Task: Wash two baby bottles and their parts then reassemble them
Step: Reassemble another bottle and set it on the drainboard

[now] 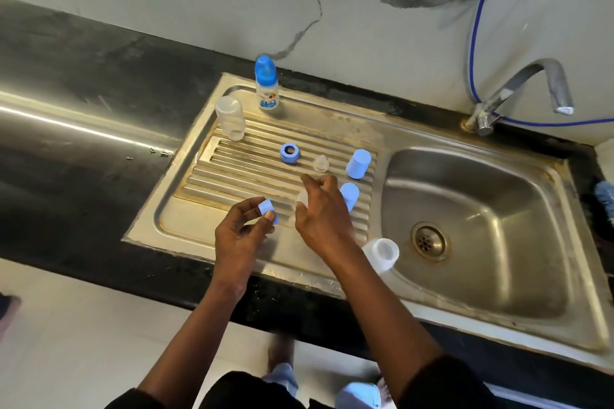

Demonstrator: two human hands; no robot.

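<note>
A blue collar point(266, 208) is pinched in the fingers point(250, 204) of the left hand point(240, 236) above the draining board point(199, 176). A clear teat point(301, 198) appears gripped by the right hand point(324, 217). The teat should be centred under the collar and pulled through until seated evenly.

Drainboard point(206, 173): ribbed steel, dull sheen, rust-tinged edges
Counter point(83, 83): black stone, glossy
Blue cap point(358, 163): matt plastic
Upturned bottle point(231, 118): clear, smooth plastic
Tap point(531, 80): shiny metal

The right hand point(320, 212) hides most of a clear piece point(302, 197) and part of a cap point(349, 193). The bottle point(265, 76) label point(267, 100) is too small to read.
</note>
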